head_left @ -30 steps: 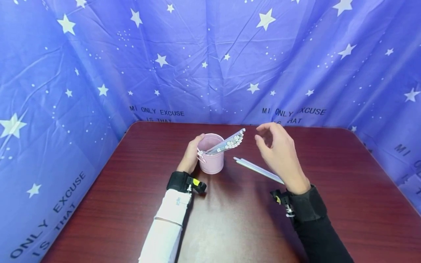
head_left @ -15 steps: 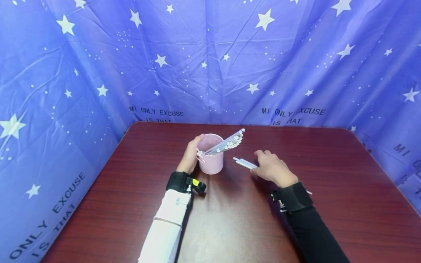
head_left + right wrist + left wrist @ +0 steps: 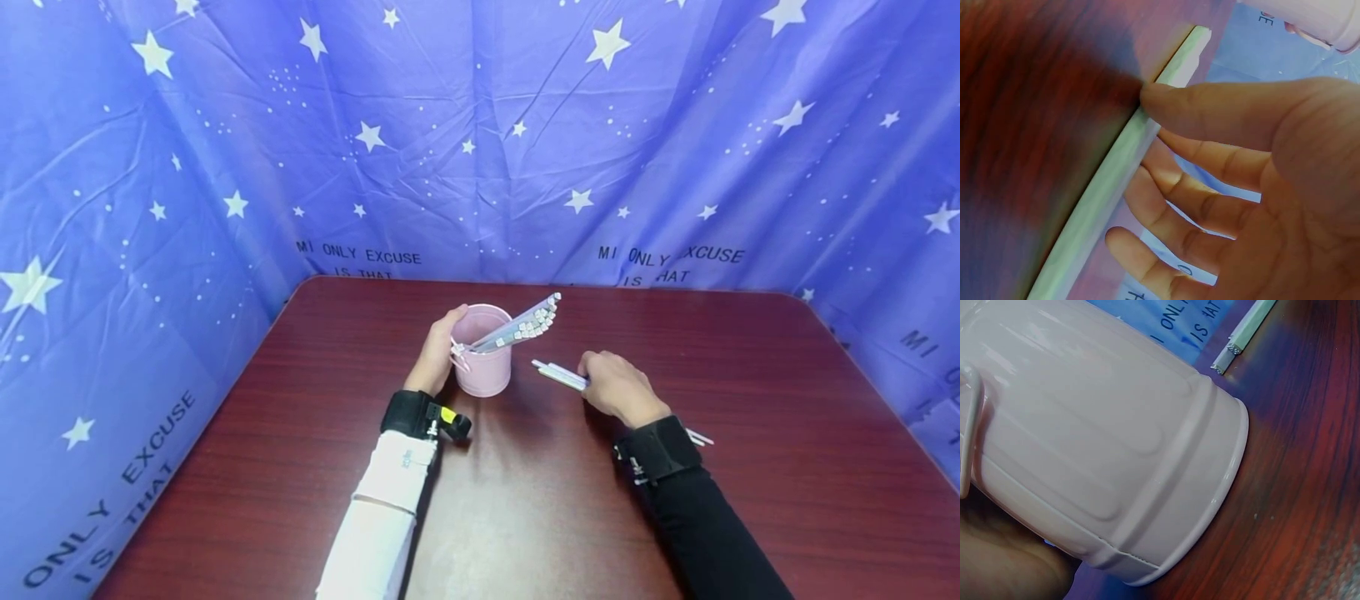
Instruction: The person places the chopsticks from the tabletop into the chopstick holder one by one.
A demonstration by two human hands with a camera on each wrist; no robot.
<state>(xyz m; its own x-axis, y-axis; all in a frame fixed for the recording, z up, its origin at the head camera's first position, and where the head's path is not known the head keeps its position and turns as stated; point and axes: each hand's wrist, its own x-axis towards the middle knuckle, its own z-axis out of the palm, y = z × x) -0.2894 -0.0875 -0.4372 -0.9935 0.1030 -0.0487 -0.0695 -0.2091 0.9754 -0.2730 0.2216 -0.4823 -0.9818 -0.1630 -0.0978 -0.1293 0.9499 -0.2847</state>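
A small pale pink bucket (image 3: 482, 377) stands upright on the table. My left hand (image 3: 433, 357) grips its left side, thumb at the rim; in the left wrist view the bucket wall (image 3: 1091, 412) fills most of the picture. A bundle of thin pale sticks (image 3: 521, 323) leans out over the bucket's right rim. To the right, several long pale green and lilac sticks (image 3: 562, 377) lie on the table beneath my right hand (image 3: 619, 387). In the right wrist view my thumb (image 3: 1210, 109) presses one side of these sticks, with fingers curled at the other side; their exact number is hidden.
The dark red wooden table (image 3: 510, 517) reaches back to a blue-violet star-printed curtain (image 3: 480, 150). Far ends of the sticks (image 3: 701, 437) show beyond my right wrist. A black strap with a small camera (image 3: 637, 458) sits on that wrist.
My right hand has come down from the air, right of the bucket, onto the loose sticks, and its fingers have closed on them. The left hand and bucket have stayed put.
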